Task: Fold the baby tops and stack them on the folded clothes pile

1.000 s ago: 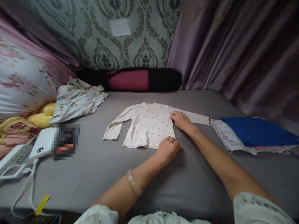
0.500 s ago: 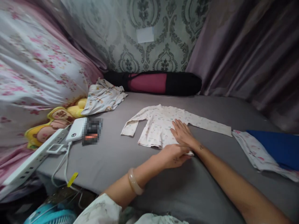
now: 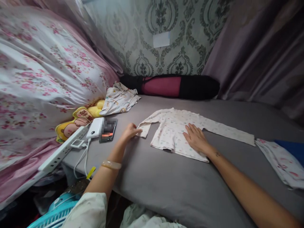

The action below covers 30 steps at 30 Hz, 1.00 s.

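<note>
A small white long-sleeved shirt [image 3: 174, 129] with a fine coloured print lies spread on the grey bed sheet [image 3: 152, 180]. Its one sleeve stretches far to the right, while the other bends down at the left. My left hand [image 3: 130, 131], with a pale bangle on the wrist, pinches the cuff of the left sleeve between thumb and fingers. Flat on the lower right part of the shirt rests my right hand [image 3: 196, 139], fingers extended and holding nothing.
Left of the shirt lie a phone [image 3: 108, 130], a white power bank [image 3: 95, 128] and a power strip [image 3: 64, 148] with cables. A crumpled printed cloth [image 3: 121, 99] and a black-and-red long bag [image 3: 166, 87] are behind. Folded fabric [image 3: 279, 161] lies at right.
My left hand has moved from the shirt's bottom hem leftward to the left sleeve cuff and taken hold of it. My right hand stays flat on the shirt. The view has shifted left.
</note>
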{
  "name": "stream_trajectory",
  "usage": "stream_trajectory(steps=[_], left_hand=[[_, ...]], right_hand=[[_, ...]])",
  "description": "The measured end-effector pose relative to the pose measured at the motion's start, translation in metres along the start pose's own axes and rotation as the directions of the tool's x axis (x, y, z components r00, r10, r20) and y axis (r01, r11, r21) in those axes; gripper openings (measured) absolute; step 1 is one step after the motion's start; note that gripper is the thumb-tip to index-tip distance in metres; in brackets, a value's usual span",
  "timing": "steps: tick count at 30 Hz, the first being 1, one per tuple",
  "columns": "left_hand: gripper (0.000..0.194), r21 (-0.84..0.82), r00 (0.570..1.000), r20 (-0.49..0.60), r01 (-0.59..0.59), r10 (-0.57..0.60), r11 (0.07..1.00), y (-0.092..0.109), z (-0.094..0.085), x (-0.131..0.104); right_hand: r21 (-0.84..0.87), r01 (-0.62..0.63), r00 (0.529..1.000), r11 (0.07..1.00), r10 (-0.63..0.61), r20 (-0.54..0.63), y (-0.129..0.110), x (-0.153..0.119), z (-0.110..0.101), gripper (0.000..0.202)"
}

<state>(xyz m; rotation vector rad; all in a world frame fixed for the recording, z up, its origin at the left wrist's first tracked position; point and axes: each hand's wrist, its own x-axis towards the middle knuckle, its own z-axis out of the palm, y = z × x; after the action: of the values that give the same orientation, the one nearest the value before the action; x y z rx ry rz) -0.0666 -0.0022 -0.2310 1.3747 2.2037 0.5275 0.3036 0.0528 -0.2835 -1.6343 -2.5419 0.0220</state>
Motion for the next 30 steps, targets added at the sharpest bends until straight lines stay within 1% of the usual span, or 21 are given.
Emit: stream_trajectory(steps=[2, 3, 4, 5, 6, 7, 8, 9, 10, 11, 12, 13, 15, 16, 18, 20, 22, 25, 28, 29, 30], left_hand=[[0.029, -0.072, 0.991, 0.131, -0.022, 0.032, 0.997, 0.006, -0.003, 0.003], [0.024, -0.076, 0.982, 0.178, -0.047, 0.06, 0.996, 0.01, -0.005, 0.004], [0.018, -0.055, 0.978, 0.182, -0.092, 0.101, 0.994, 0.014, -0.007, 0.006], [0.012, -0.005, 0.979, 0.129, -0.156, 0.155, 0.988, 0.018, -0.01, 0.007], [0.008, 0.073, 0.973, 0.025, -0.231, 0.23, 0.97, 0.021, -0.012, 0.008], [0.009, 0.178, 0.943, -0.107, -0.294, 0.316, 0.939, 0.022, -0.014, 0.009], [0.013, 0.297, 0.885, -0.232, -0.331, 0.404, 0.896, 0.023, -0.016, 0.01], [0.018, 0.41, 0.817, -0.317, -0.34, 0.482, 0.846, 0.021, -0.017, 0.012], [0.021, 0.505, 0.762, -0.356, -0.33, 0.54, 0.798, 0.018, -0.018, 0.013], [0.023, 0.576, 0.735, -0.351, -0.318, 0.58, 0.753, 0.014, -0.018, 0.015], [0.025, 0.627, 0.735, -0.318, -0.311, 0.599, 0.714, 0.008, -0.017, 0.017], [0.026, 0.661, 0.756, -0.265, -0.31, 0.599, 0.684, 0.002, -0.017, 0.02], [0.03, 0.681, 0.823, -0.152, -0.314, 0.547, 0.661, -0.01, -0.016, 0.027], [0.032, 0.672, 0.857, -0.12, -0.301, 0.501, 0.676, -0.015, -0.016, 0.031], [0.033, 0.622, 0.909, -0.135, -0.232, 0.394, 0.748, -0.019, -0.018, 0.041], [0.036, 0.544, 0.931, -0.217, -0.134, 0.293, 0.828, -0.019, -0.021, 0.052], [0.038, 0.477, 0.939, -0.268, -0.063, 0.214, 0.877, -0.017, -0.023, 0.065], [0.041, 0.446, 0.965, -0.229, -0.015, 0.13, 0.895, -0.012, -0.022, 0.084], [0.04, 0.456, 0.982, -0.166, -0.004, 0.09, 0.89, -0.009, -0.019, 0.101], [0.038, 0.461, 0.984, -0.157, -0.001, 0.083, 0.888, -0.008, -0.019, 0.105], [0.037, 0.465, 0.986, -0.15, 0.001, 0.077, 0.885, -0.007, -0.019, 0.109]], right_hand=[[-0.007, -0.001, 1.0, 1.0, 0.001, 0.0, 0.0, 0.0, -0.001, 0.064], [-0.011, -0.001, 1.0, 1.0, 0.001, 0.001, -0.001, 0.0, -0.002, 0.064], [-0.012, -0.001, 1.0, 1.0, 0.001, 0.003, -0.001, -0.001, -0.002, 0.064], [-0.012, -0.002, 1.0, 1.0, 0.002, 0.005, -0.001, -0.001, -0.003, 0.064], [-0.01, -0.002, 1.0, 1.0, 0.002, 0.005, -0.001, -0.001, -0.003, 0.064], [-0.008, -0.002, 1.0, 1.0, 0.002, 0.003, -0.002, -0.001, -0.003, 0.064], [-0.005, -0.001, 1.0, 1.0, 0.001, -0.002, -0.002, -0.001, -0.003, 0.063], [-0.003, 0.002, 1.0, 1.0, -0.002, -0.008, -0.002, -0.001, -0.003, 0.063], [0.0, 0.003, 1.0, 1.0, -0.003, -0.014, -0.002, -0.001, -0.002, 0.063], [0.002, 0.003, 1.0, 1.0, -0.003, -0.017, -0.002, -0.001, -0.001, 0.063], [0.005, 0.001, 1.0, 1.0, -0.001, -0.015, -0.001, -0.001, -0.001, 0.063], [0.009, -0.002, 1.0, 1.0, 0.002, -0.008, 0.0, -0.001, 0.0, 0.064], [0.021, -0.007, 1.0, 1.0, 0.006, 0.017, 0.002, 0.0, -0.001, 0.064], [0.03, -0.012, 0.999, 0.999, 0.011, 0.036, 0.002, 0.001, -0.003, 0.063], [0.05, -0.028, 0.999, 0.998, 0.026, 0.043, -0.003, 0.002, -0.011, 0.059], [0.082, -0.005, 1.0, 0.997, 0.006, -0.014, -0.017, 0.002, -0.024, 0.051], [0.14, 0.111, 0.99, 0.984, -0.096, -0.106, -0.044, 0.001, -0.039, 0.042], [0.261, 0.308, 0.95, 0.915, -0.283, -0.131, -0.099, -0.004, -0.055, 0.03], [0.233, 0.481, 0.875, 0.845, -0.478, -0.073, -0.152, -0.011, -0.057, 0.022], [0.207, 0.513, 0.856, 0.833, -0.515, -0.049, -0.165, -0.013, -0.055, 0.02], [0.18, 0.521, 0.85, 0.834, -0.526, -0.021, -0.175, -0.014, -0.053, 0.019]])
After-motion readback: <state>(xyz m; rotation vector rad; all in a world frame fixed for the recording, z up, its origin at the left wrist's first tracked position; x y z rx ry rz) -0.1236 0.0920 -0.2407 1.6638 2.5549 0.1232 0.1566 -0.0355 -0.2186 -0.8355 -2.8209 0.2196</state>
